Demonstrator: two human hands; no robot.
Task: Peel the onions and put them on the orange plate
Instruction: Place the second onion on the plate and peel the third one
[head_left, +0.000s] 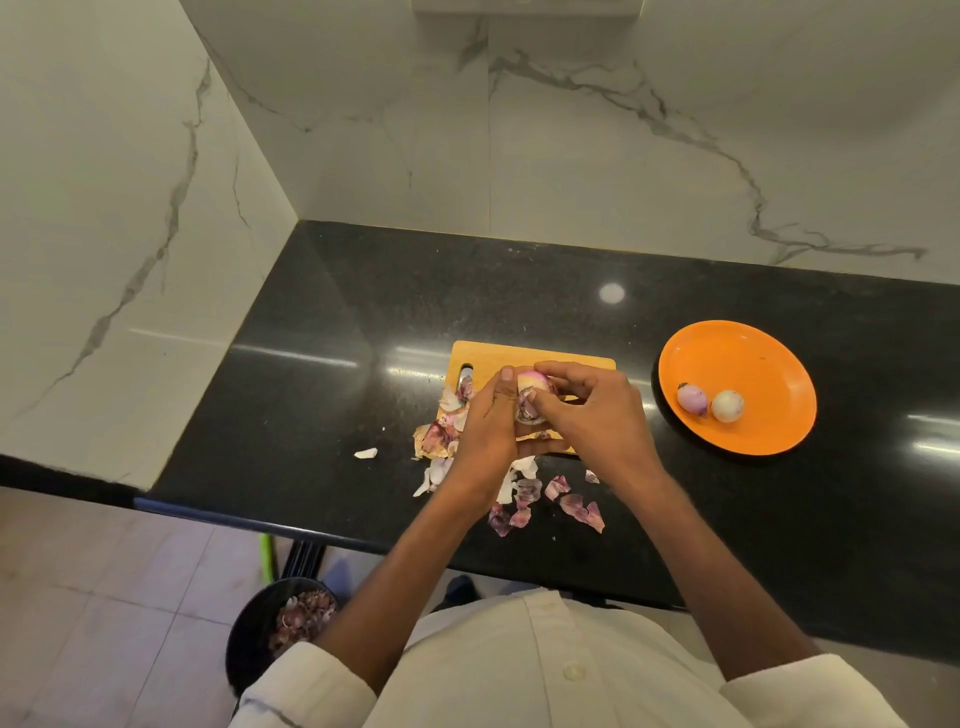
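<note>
Onion held in both hands above the cutting board.

The left hand (485, 421) cups the onion (530, 387); the right hand (592, 410) fingers pinch its skin. Two peeled onions (709, 402) lie on the orange plate (753, 358). Peels (550, 499) litter the black tabletop (363, 312) beneath marble walls.

A wooden cutting board (524, 358) lies on the black tabletop (337, 364); a dark bin (260, 634), seemingly holding scraps, stands below.

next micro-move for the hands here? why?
Probably pull the loose skin off with the right hand while the left hand steadies the onion. Purple skin clings to its lower side, so it is not ready for the orange plate, where two peeled onions sit.
</note>
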